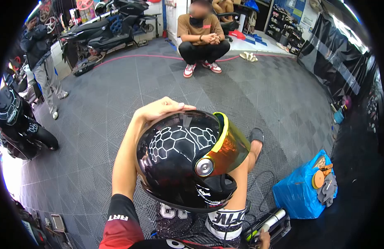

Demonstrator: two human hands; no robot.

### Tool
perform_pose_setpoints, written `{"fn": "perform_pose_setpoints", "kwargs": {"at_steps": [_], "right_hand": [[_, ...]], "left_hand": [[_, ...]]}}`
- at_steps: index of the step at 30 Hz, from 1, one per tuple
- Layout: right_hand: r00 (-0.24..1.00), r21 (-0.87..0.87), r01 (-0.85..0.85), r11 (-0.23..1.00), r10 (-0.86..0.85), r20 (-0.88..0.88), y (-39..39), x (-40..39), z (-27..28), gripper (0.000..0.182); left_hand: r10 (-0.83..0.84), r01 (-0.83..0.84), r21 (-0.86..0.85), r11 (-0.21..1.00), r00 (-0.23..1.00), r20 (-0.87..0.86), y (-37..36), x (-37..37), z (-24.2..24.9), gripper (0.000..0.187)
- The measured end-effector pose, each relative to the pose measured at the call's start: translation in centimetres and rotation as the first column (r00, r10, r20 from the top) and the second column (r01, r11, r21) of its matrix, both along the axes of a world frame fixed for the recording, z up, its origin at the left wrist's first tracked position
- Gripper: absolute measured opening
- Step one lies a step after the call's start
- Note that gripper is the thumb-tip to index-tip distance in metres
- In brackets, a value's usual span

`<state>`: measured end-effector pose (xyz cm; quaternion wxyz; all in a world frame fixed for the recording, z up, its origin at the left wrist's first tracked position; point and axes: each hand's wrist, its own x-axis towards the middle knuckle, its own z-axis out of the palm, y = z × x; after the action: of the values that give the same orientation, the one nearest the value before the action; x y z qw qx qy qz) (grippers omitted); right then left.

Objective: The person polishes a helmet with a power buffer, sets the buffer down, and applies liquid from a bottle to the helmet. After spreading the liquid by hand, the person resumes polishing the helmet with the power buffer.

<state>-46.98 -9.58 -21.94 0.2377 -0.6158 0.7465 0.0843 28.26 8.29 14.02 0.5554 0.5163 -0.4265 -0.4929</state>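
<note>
A glossy black helmet (171, 145) with white hexagon outlines rests over my lap, its visor side facing right. The orange-yellow tinted visor (235, 145) has a bright yellow edge and a round silver pivot. My left hand (165, 108) lies on top of the helmet, fingers stretched out along the shell. Low at the right, my right hand (264, 238) is partly visible beside a white cylindrical object (274, 220) in a dark case; its fingers are too small and cut off to read clearly.
A blue bag (297, 193) holding a cloth and an orange-lidded container stands at the right. A person (201, 35) squats ahead; another (42, 62) stands at the left. Motorcycles (109, 31) are behind. A pink hose (146, 56) crosses the tiled floor.
</note>
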Motion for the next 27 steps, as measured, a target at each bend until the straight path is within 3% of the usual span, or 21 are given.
{"fn": "perform_pose_setpoints", "kwargs": {"at_steps": [1,2,3,4,5,6,7,9,11,13,15,17,18,19,21,23,24,26,27], "right_hand": [[0.938,0.000,-0.217,0.976,0.209,-0.275,-0.4,0.8,1.3,0.064],[0.954,-0.031,-0.288,0.957,0.284,-0.099,-1.9,1.5,3.1,0.058],[0.932,-0.066,-0.351,0.934,0.355,0.076,-3.1,6.5,9.3,0.053],[0.840,-0.292,-0.408,0.865,0.481,0.251,-4.5,9.2,11.2,0.046],[0.673,-0.369,-0.430,0.824,0.565,0.478,-3.0,16.2,20.4,0.037],[0.405,-0.453,-0.360,0.816,0.574,0.712,-3.4,19.7,22.9,0.036],[0.237,-0.454,-0.336,0.825,0.540,0.808,-2.8,23.3,27.5,0.036],[-0.170,-0.614,-0.178,0.769,0.591,0.789,-1.6,28.6,33.9,0.039],[-0.228,-0.684,0.031,0.728,0.672,0.705,0.4,31.6,38.3,0.035],[-0.474,-0.870,0.097,0.484,0.791,0.387,2.2,33.8,39.9,0.027],[-0.631,-0.941,-0.289,0.179,0.703,0.327,3.4,34.9,42.0,0.021],[-0.502,-0.935,-0.314,0.166,0.807,0.312,3.5,35.9,39.4,0.020],[-0.461,-0.892,-0.293,0.345,0.766,0.448,2.9,36.6,36.8,0.021],[-0.378,-0.738,-0.382,0.557,0.634,0.674,2.4,36.5,34.2,0.031],[-0.280,-0.711,-0.402,0.577,0.662,0.695,2.3,37.5,30.1,0.053],[-0.383,-0.735,-0.473,0.487,0.637,0.669,3.0,38.4,26.6,0.070],[-0.384,-0.735,-0.480,0.478,0.640,0.666,3.4,38.4,24.9,0.070],[-0.206,-0.639,-0.403,0.655,0.616,0.761,4.7,37.5,22.3,0.082],[-0.194,-0.450,-0.456,0.768,0.407,0.892,5.0,37.4,22.5,0.090]], "left_hand": [[0.001,0.000,-0.036,0.999,0.999,0.032,0.0,-0.2,0.1,0.048],[0.003,-0.004,-0.027,1.000,1.000,-0.021,0.2,-0.4,0.2,0.047],[0.007,-0.007,-0.023,1.000,1.000,-0.026,0.2,-0.5,0.3,0.047],[-0.017,0.015,-0.028,0.999,0.998,-0.061,0.3,-0.7,0.2,0.048],[-0.047,0.044,-0.030,0.999,0.995,-0.086,0.5,-0.9,0.4,0.048],[-0.013,0.008,0.085,0.996,0.998,0.057,0.8,-0.9,1.3,0.049],[0.008,-0.018,0.062,0.998,0.986,0.165,0.7,-0.9,1.3,0.051],[-0.003,-0.002,0.039,0.999,0.990,0.142,0.3,0.4,0.0,0.051],[-0.020,0.013,0.063,0.998,0.994,0.110,0.5,-1.1,1.0,0.046],[0.001,0.001,-0.020,1.000,0.995,0.097,0.7,-0.3,0.1,0.045],[0.035,-0.035,0.005,0.999,0.999,-0.003,1.3,-1.1,0.4,0.045],[0.039,-0.039,-0.006,0.999,0.999,-0.022,1.7,0.1,-0.8,0.046],[0.048,-0.049,-0.028,0.998,0.998,-0.027,1.6,0.4,-0.9,0.046],[0.009,-0.010,-0.036,0.999,1.000,-0.006,1.6,0.7,-0.8,0.047],[-0.007,0.008,-0.092,0.996,1.000,0.007,1.5,0.9,-1.4,0.047],[-0.077,0.108,-0.151,0.983,0.977,0.197,0.4,1.4,-1.6,0.047],[-0.092,0.124,-0.115,0.985,0.962,0.257,0.0,0.7,-0.8,0.046],[-0.116,0.124,-0.021,0.992,0.966,0.231,-1.3,-0.3,0.2,0.047],[-0.140,0.129,0.064,0.990,0.966,0.216,-1.4,-0.4,0.3,0.047]]}}
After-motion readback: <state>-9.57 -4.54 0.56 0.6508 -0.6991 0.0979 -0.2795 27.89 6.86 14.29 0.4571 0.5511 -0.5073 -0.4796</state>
